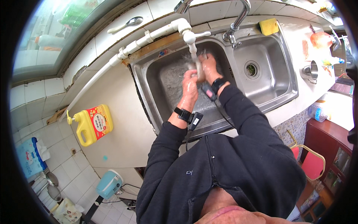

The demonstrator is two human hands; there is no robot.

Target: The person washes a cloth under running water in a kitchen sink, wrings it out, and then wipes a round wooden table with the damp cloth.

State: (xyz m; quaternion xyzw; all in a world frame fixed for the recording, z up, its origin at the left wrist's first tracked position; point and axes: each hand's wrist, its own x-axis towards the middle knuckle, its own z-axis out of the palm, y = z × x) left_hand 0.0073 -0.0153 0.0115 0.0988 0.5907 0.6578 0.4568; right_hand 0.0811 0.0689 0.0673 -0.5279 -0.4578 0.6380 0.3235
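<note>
My left hand (190,85) and my right hand (209,67) are together over the left basin of a stainless steel sink (155,95). Between them is a pale, wet object (199,71), blurred and partly covered by my fingers, so its kind is unclear. Both hands grip it right below a white plastic tap (190,39). Water splashes around my fingers, and rippling water (173,81) covers the basin's bottom. Each wrist wears a black strap with a small device, and cables run from these devices.
A chrome gooseneck faucet (233,29) rises behind the right basin (268,75). A yellow sponge (269,27) rests at its back rim. On the left counter lies a yellow detergent jug (95,125). A metal cup (310,70) stands right, a spoon (125,24) on the back ledge.
</note>
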